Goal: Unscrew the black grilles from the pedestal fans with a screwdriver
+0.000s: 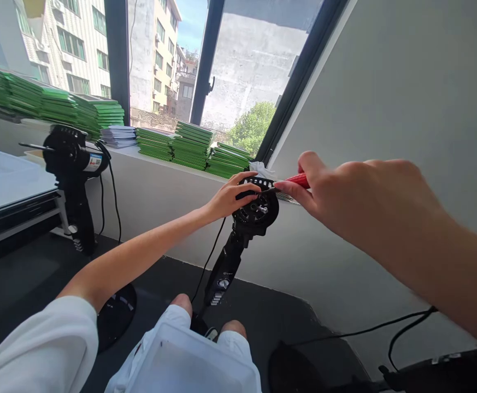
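Head view: the left hand point(228, 199) curls closed on the hair dryer point(251, 210) head, held upright mid-scene over the knees; right-hand fingers point(299, 191) pinch a red screwdriver point(299, 179), probably at a screw. A slipping tip could jab the left fingers.

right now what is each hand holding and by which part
The right hand pinches a red-handled screwdriver by its handle. The left hand grips the black hair dryer at the rim of its open head.

Stacks of green booklets point(189, 144) line the windowsill, with a second black hair dryer point(74, 164) standing at left.
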Motion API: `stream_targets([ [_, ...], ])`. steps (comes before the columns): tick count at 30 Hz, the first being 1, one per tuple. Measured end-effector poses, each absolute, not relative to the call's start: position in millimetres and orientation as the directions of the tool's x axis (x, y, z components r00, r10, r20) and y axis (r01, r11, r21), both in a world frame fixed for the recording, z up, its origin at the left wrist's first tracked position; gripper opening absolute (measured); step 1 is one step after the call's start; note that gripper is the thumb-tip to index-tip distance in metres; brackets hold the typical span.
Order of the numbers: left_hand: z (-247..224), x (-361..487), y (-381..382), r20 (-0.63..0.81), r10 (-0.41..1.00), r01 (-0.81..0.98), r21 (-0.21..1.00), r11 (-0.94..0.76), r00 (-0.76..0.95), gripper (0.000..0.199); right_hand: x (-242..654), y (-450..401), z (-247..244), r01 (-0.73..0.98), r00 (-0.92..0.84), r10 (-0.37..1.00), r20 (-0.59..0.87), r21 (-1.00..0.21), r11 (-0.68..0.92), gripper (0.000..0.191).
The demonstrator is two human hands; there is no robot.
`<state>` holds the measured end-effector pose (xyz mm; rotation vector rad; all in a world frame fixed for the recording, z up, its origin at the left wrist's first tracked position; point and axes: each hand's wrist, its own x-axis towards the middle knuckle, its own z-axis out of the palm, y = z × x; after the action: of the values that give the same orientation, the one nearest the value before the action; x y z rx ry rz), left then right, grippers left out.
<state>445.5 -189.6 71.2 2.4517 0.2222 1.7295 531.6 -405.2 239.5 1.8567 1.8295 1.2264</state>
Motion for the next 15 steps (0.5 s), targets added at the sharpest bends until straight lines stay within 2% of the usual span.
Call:
stream_targets([
  [2, 77, 444, -188, 0.908, 0.179, 0.060, 0.169, -0.984, 0.380, 0.016, 531, -404, 238, 0.698, -0.133, 0.908, 0.398, 0.688, -0.199, 0.055],
  [5, 86, 439, -188, 0.886, 0.134, 0.036, 0.132, -0.991, 0.443, 0.017, 530, -405, 237, 0.766, -0.156, 0.931, 0.331, 0.635, -0.098, 0.049],
  [9, 90, 434, -189, 0.890, 0.146, 0.032, 0.146, -0.989, 0.433, 0.014, 529, -408, 238, 0.695, -0.145, 0.896, 0.419, 0.687, -0.209, 0.049],
  [13, 89, 433, -185, 0.891, 0.110, 0.068, 0.089, -0.994, 0.440, 0.013, 531, -405, 241, 0.747, -0.213, 0.912, 0.350, 0.660, -0.079, 0.047],
  [15, 88, 434, -184, 0.885, 0.090, 0.074, 0.063, -0.995, 0.456, 0.015, 532, -403, 241, 0.730, -0.194, 0.907, 0.373, 0.673, -0.120, 0.047],
])
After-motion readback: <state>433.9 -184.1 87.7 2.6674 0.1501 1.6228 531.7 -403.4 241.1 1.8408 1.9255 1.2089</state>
